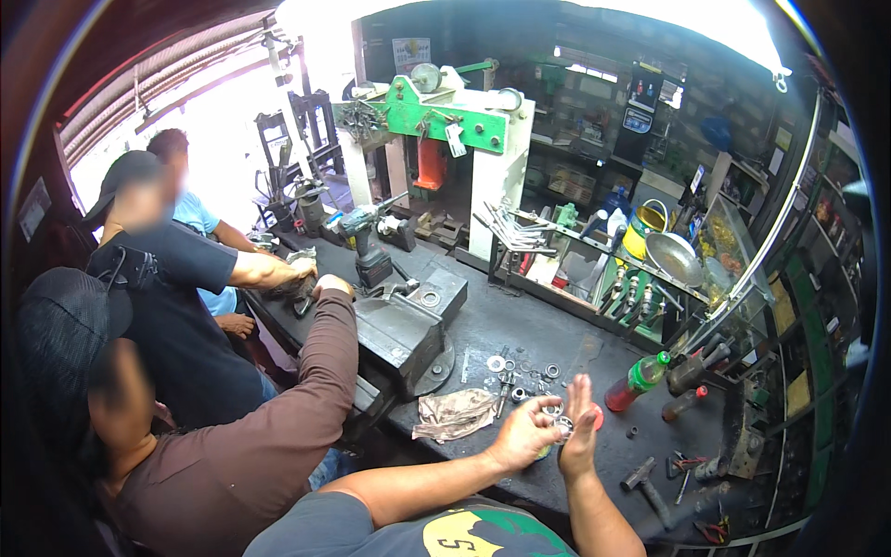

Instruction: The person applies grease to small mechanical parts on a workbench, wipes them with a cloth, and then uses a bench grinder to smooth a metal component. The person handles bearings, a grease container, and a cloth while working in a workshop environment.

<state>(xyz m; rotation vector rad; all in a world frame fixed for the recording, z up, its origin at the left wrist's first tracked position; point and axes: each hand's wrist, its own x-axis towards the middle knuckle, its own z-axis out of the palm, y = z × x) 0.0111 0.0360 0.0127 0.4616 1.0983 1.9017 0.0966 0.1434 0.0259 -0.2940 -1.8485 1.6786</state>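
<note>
Over the near part of the workbench (520, 334), my left hand (522, 438) pinches a shiny metal ring that looks like a bearing (564, 425). My right hand (580, 436) is upright beside it, fingers stretched, palm turned toward the ring; whether they touch, I cannot tell. Part of a round red thing (598, 417) shows behind my right hand. Just beyond my hands lie several loose metal rings and small parts, including a flat washer (497, 363) and a ring (552, 370). A crumpled, stained cloth (455, 414) rests left of my left hand.
A bench vise (404, 334) and a cordless drill (367, 246) stand left of centre. Two co-workers in dark shirts (213, 446) and another in light blue reach in at left. Right are a green-topped bottle (639, 381), a smaller red bottle (685, 404) and a hammer (647, 487).
</note>
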